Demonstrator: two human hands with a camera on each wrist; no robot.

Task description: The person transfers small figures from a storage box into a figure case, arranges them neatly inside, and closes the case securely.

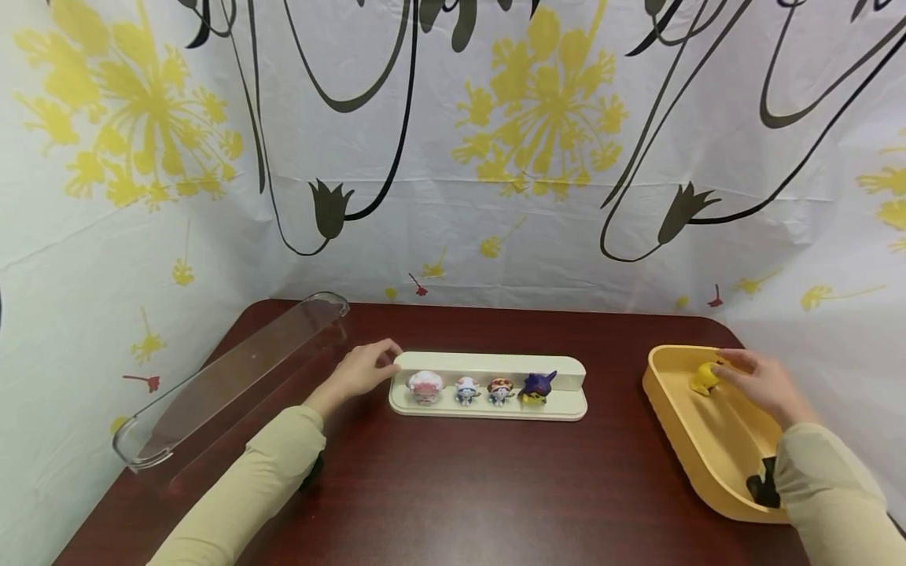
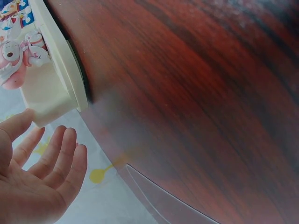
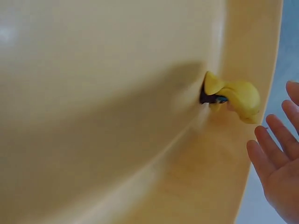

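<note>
Table: dark red-brown wooden top [image 1: 453, 487], with a flower-printed white cloth [image 1: 453, 157] hanging behind it.
Left hand: left hand [image 1: 361, 371] rests at the 9 o'clock end of the cream display stand [image 1: 559, 405]; its fingertips touch the end of the stand's raised back wall. In the left wrist view the fingers [image 2: 56, 158] are straight and loosely spread, holding nothing.
Stand: long and narrow, lying across the middle of the table. Four small figures stand in a row on it: a pink-and-white figure [image 1: 425, 387], a white-and-blue figure [image 1: 466, 389], a brown-hatted figure [image 1: 499, 389] and a purple figure [image 1: 538, 387], running from 9 o'clock toward 3 o'clock.
Right hand: right hand [image 1: 760, 383] hovers over the far end of the yellow tray [image 1: 697, 448], its fingers just beside the yellow figure [image 1: 704, 378]. In the right wrist view the fingers [image 3: 275, 154] are open and relaxed, near the toy but not touching it.
Yellow figure: lies inside the tray at its 12 o'clock end, against the curved wall.
Tray: at 3 o'clock from the stand, well apart; a small black figure [image 1: 763, 481] lies at its near end, partly hidden by the sleeve.
Clear cover: a long transparent lid [image 1: 233, 377] lies at 9 o'clock, along the table's left edge.
</note>
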